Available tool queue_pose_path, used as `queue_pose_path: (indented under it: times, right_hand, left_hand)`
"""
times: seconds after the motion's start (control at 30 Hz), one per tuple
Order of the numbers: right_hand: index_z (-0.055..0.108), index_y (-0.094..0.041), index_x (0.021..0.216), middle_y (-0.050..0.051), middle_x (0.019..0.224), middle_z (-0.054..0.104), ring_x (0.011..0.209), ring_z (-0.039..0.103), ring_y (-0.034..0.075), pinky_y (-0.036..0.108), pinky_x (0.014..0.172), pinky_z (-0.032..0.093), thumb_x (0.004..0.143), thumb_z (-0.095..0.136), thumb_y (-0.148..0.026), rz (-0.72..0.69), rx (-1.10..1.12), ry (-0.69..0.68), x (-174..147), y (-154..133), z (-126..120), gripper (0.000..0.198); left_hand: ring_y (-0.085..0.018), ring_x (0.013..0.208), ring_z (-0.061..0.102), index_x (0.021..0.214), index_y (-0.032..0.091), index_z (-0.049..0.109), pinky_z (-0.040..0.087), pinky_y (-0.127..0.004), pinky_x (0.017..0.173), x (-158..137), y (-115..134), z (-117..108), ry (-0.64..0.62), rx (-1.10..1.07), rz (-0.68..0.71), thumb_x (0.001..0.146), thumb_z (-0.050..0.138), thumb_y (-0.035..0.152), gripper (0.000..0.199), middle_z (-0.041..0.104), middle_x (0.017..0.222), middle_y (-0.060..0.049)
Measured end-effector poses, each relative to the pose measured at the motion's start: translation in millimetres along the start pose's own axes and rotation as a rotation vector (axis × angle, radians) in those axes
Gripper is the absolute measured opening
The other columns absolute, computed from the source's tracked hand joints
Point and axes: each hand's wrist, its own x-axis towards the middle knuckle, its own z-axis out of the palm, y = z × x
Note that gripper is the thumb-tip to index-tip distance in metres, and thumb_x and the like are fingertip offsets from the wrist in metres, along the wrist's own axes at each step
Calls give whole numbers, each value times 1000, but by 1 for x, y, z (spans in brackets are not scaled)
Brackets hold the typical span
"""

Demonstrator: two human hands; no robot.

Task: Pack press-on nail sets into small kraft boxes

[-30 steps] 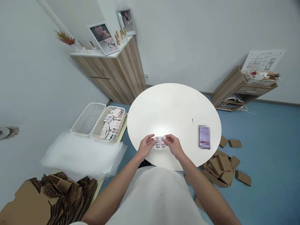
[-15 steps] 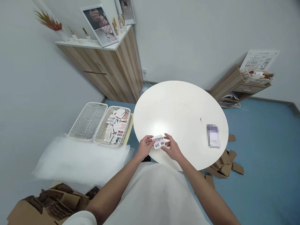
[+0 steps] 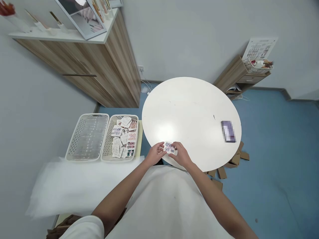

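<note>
A small white card of press-on nails [image 3: 169,147], with shiny purple-silver pieces in rows, is held just above the near edge of the round white table [image 3: 189,109]. My left hand [image 3: 155,154] has its thumb and fingers at the card's left edge. At the right edge, my right hand [image 3: 181,153] grips it between thumb and fingers. A white basket [image 3: 107,151] to the left holds several similar nail cards in mixed colours, some lying with their printed side up.
Beside that basket stands another white basket [image 3: 72,142] of clear plastic trays. White wrapping sheets [image 3: 74,186] lie in front. A purple box [image 3: 228,131], partly blurred, rests on the table's right side. Cardboard pieces [image 3: 221,172] lie on the floor; a wooden cabinet [image 3: 122,66] stands behind left.
My view has shifted, so the surroundings sit differently in the picture. The nail card stays between my hands, turned slightly, and my right fingers have closed in on its right edge.
</note>
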Motion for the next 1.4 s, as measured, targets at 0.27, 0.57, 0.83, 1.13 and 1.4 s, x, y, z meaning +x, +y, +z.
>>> queue_pose_path:
  times: [0.27, 0.57, 0.83, 1.13, 1.4]
  right_hand:
    - [50, -21, 107, 8, 106, 51, 96, 49, 22, 36, 78, 42, 70, 60, -36, -17, -102, -97, 24, 15, 24, 41]
    - [49, -19, 110, 11, 118, 45, 103, 43, 25, 38, 82, 38, 72, 56, -29, -116, -279, -76, 55, 36, 53, 39]
    - [45, -22, 116, 10, 123, 41, 103, 41, 25, 37, 83, 34, 77, 50, -36, -109, -373, -19, 53, 39, 65, 42]
    - [38, -22, 125, 12, 129, 34, 107, 38, 26, 39, 85, 32, 79, 44, -32, -90, -387, 41, 44, 33, 67, 47]
    - [45, -20, 118, 11, 120, 44, 107, 38, 24, 38, 89, 29, 80, 43, -34, -112, -414, 13, 21, 33, 61, 41]
  left_hand:
    - [-23, 96, 49, 122, 22, 45, 40, -36, 84, 4, -19, -8, -83, 392, 151, 76, 51, 30, 47, 54, 102, -8]
    - [-25, 113, 37, 124, 18, 38, 32, -40, 94, 16, -33, -16, -145, 771, 123, 74, 46, 18, 51, 43, 123, -10]
    - [-28, 123, 24, 129, 20, 29, 30, -42, 93, 13, -38, -17, -171, 1092, 98, 75, 47, 23, 57, 25, 139, -10]
    - [-27, 124, 24, 131, 17, 26, 29, -41, 94, 11, -41, -16, -107, 1125, 104, 78, 44, 29, 58, 24, 139, -12]
    - [-25, 124, 27, 128, 17, 35, 27, -38, 96, 0, -45, -11, -105, 1137, 204, 80, 42, 30, 50, 31, 137, -10]
